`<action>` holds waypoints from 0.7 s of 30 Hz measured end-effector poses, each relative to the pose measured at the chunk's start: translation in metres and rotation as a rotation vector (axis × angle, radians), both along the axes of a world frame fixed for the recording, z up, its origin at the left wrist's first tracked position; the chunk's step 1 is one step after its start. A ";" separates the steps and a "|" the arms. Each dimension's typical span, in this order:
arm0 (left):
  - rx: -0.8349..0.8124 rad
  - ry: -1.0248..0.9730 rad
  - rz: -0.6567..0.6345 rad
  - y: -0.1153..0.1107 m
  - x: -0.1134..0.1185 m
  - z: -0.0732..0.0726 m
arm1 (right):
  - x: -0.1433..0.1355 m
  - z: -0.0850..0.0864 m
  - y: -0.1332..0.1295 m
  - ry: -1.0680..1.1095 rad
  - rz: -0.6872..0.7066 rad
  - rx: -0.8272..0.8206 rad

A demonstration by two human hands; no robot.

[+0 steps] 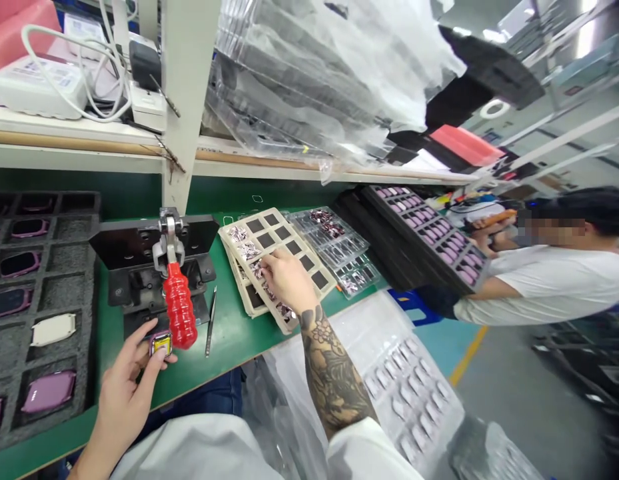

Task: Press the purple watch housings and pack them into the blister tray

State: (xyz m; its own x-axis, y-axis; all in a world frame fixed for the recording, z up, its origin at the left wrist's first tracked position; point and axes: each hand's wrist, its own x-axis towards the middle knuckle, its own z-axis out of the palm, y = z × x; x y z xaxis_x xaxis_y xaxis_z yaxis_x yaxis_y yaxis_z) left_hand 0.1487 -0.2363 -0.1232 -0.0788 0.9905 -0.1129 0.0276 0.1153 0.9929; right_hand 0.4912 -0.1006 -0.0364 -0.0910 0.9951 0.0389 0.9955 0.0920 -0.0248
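My left hand [120,381] pinches a small purple-rimmed watch case [162,343] between thumb and fingers, its yellow inside turned up. Just beyond it is the red handle [179,308] of a black toggle clamp fixture [132,283]. My right hand [290,281] reaches into a beige compartment tray [288,327], over a row of small shiny pinkish parts [248,251]. Its fingers are closed together at the tips; what they hold, if anything, is hidden. Tweezers [210,323] lie on the green mat between my hands.
A dark foam tray [84,363] with purple watch cases stands at the left. Clear plastic trays [334,233] of small parts lie beyond the beige tray. Further right are a foam tray [432,230] of purple pieces and a co-worker [554,280]. A shelf edge [289,165] runs above the bench.
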 end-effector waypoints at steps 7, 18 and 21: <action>-0.007 -0.031 -0.037 0.001 -0.005 -0.005 | -0.007 -0.006 -0.032 0.392 -0.131 0.384; 0.209 0.300 -0.265 0.011 -0.006 0.021 | -0.147 -0.072 -0.106 1.336 0.102 0.227; 0.218 0.262 -0.269 0.012 -0.006 0.023 | -0.164 -0.069 -0.104 1.386 0.175 0.191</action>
